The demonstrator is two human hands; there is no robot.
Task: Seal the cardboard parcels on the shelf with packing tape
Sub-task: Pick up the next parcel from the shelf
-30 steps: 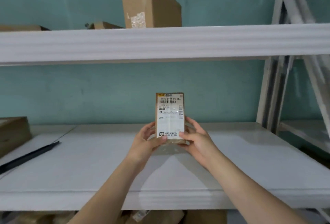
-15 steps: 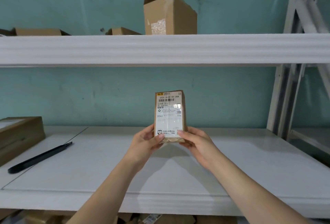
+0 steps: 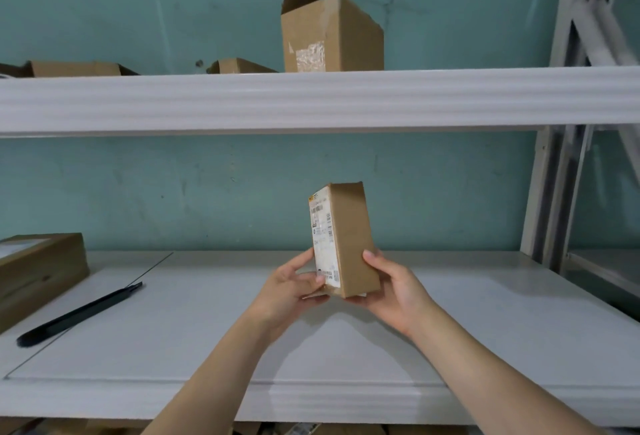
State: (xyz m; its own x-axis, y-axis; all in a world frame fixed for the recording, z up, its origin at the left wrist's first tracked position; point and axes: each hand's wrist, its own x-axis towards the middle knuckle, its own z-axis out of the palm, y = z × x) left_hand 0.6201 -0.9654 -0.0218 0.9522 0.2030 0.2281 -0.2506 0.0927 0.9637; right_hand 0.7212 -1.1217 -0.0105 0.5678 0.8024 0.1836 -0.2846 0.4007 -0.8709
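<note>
A small brown cardboard parcel (image 3: 349, 240) stands upright in the air above the white lower shelf (image 3: 207, 330). Its white shipping label faces left and its plain brown side faces me. My left hand (image 3: 294, 289) grips the lower left corner, thumb on the label. My right hand (image 3: 388, 282) holds the lower right, thumb on the brown face and fingers under the base. No tape is in view.
A black pen-like tool (image 3: 79, 313) lies on the shelf at left, beside a flat brown box (image 3: 38, 272). On the upper shelf (image 3: 311, 98) stand an open carton (image 3: 332, 36) and two low boxes (image 3: 76, 69). White frame posts (image 3: 561, 192) rise at right.
The parcel has turned about its upright axis, so the label now faces left and the brown side faces me. The view has tilted up a little.
</note>
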